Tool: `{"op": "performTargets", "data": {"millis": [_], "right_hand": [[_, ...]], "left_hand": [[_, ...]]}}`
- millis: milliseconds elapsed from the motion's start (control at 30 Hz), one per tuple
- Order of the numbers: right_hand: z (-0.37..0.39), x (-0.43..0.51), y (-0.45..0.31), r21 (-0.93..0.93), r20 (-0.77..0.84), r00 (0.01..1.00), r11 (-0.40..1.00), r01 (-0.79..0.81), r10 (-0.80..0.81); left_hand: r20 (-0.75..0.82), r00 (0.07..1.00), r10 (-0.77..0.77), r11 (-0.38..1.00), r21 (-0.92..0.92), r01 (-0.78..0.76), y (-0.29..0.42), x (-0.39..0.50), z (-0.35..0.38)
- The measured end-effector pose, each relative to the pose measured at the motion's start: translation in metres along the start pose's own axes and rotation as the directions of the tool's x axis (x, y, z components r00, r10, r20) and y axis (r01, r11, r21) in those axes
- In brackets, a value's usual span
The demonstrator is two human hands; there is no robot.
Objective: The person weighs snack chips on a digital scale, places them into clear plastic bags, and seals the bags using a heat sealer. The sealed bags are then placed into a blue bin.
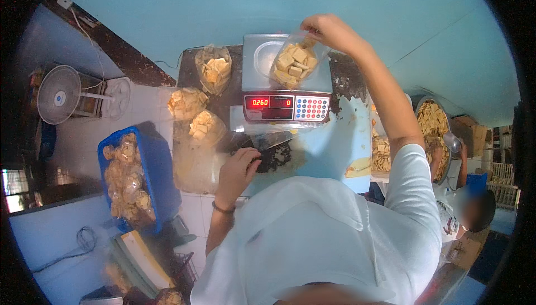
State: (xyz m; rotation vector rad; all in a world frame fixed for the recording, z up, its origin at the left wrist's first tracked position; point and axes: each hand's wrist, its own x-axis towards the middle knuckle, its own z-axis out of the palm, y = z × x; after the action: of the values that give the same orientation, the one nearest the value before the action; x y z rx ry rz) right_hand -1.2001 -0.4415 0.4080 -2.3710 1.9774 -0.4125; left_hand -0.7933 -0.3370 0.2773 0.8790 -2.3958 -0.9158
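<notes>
On the steel pan of a digital weighing scale (259, 60) stands a clear plastic bag of square crackers or chips (295, 64). My right hand (328, 30) pinches the bag's upper edge from above. Red digits glow on the scale's display (269, 102), beside its keypad (312, 108). My left hand (238, 173) is at the near side of the table, below the scale, with fingers loosely bent and no object visible in it. To the left of the scale are three other filled bags: one upright (215, 70), one behind (187, 103) and one nearer (204, 127).
A blue plastic crate (157, 187) holds several filled bags at left, near a white pedestal fan (60, 95). The blue table (331, 150) has worn dark patches. At right, another person (450, 213) holds a scoop (452, 141) over a large basin of chips (431, 118).
</notes>
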Motion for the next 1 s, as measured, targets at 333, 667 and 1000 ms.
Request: {"op": "performTargets", "data": {"millis": [333,667,1000], "right_hand": [[0.071,0.029,-0.007,-0.101,0.405,0.900,0.987,-0.128,0.159],[0.088,0.010,0.006,-0.033,0.285,0.958,0.999,-0.011,0.020],[0.075,0.009,0.004,0.078,0.186,0.979,0.992,-0.094,0.078]], "left_hand": [[0.042,0.998,-0.051,0.993,-0.107,0.055,0.006,0.005,-0.001],[0.057,0.996,-0.071,0.989,-0.123,0.078,0.000,0.008,0.006],[0.028,0.999,-0.026,0.997,-0.073,0.028,0.007,0.009,0.012]]}}
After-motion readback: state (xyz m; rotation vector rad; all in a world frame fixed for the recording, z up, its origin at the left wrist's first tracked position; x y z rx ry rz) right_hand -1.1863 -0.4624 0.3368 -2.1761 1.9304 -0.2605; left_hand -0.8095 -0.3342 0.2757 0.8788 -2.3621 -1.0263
